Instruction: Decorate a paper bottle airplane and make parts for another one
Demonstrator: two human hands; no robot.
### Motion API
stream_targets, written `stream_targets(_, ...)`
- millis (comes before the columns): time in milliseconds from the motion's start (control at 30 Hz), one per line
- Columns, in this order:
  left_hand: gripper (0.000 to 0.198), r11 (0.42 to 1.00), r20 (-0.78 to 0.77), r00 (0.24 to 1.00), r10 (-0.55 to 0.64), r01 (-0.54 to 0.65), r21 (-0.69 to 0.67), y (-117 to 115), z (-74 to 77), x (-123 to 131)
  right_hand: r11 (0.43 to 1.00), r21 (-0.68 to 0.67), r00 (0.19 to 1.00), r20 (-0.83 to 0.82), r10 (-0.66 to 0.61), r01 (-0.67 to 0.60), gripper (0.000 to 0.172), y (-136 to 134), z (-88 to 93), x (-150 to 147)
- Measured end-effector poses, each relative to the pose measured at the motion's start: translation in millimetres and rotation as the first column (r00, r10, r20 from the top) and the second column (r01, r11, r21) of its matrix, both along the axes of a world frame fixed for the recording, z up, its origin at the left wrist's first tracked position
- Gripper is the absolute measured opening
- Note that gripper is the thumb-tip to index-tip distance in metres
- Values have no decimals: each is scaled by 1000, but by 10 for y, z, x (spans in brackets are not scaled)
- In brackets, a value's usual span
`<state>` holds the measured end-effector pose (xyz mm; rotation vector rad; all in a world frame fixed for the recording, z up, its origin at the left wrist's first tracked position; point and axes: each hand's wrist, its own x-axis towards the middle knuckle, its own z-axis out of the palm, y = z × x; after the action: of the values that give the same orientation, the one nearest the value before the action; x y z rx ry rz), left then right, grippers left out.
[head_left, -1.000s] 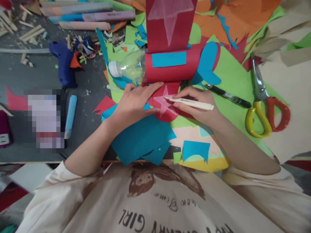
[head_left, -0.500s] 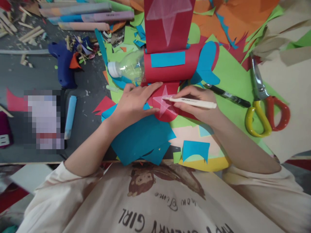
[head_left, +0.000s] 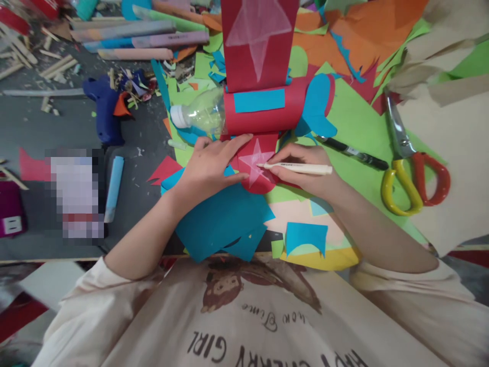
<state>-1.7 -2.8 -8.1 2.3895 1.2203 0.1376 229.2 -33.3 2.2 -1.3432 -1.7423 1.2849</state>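
Note:
A plastic bottle (head_left: 206, 109) with a white cap lies on its side, wrapped in red paper (head_left: 263, 120) with a blue strip (head_left: 260, 100). Red paper wings stick out from it; the far wing (head_left: 260, 46) bears a whitish star. On the near wing (head_left: 260, 184), a smaller pale star (head_left: 255, 162) is drawn. My left hand (head_left: 210, 171) presses on this wing's left side, thumb and index finger spread around the star. My right hand (head_left: 305, 171) pinches a white marker (head_left: 301, 168), its tip touching the star. Blue paper fins (head_left: 317, 104) stand at the bottle's right end.
Scissors (head_left: 412, 168) with red and yellow handles and a black pen (head_left: 355, 153) lie at right. A blue glue gun (head_left: 107, 112), a light blue marker (head_left: 114, 188) and a blurred-out object (head_left: 76, 193) are at left. Several markers (head_left: 153, 41) and paper scraps lie behind.
The white marker's tip has moved slightly down within the star, my right hand going with it. My left hand stays on the wing. The whole view has shifted a little.

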Motion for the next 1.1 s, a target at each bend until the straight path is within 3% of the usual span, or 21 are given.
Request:
stream_targets(467,66,999,-15,1000,-2,1,-43,8,45,12,999,6,999,-1,51,-51,15,3,-36,-11)
stream_targets(700,68,1000,39,999,-20,20,3,10,-14,-30,998,11,997,-38,69,-69,13,32,-62,9)
stream_targets(833,69,999,77,996,-35,34,9,12,-23,-50,998,70,995,-101,0,7,16,6,-46,68)
stream_targets(1000,48,1000,137,991,-6,6,3,-1,9,-44,974,190,966,-248,-71,120,37,-82,86,129)
stream_targets(1067,47,999,170,985,26,-30,20,-2,12,-46,922,266,927,-325,-188,280,40,-89,161,147)
stream_targets(1100,46,998,186,982,42,-48,28,-1,12,-49,866,323,899,-348,-266,382,38,-76,195,163)
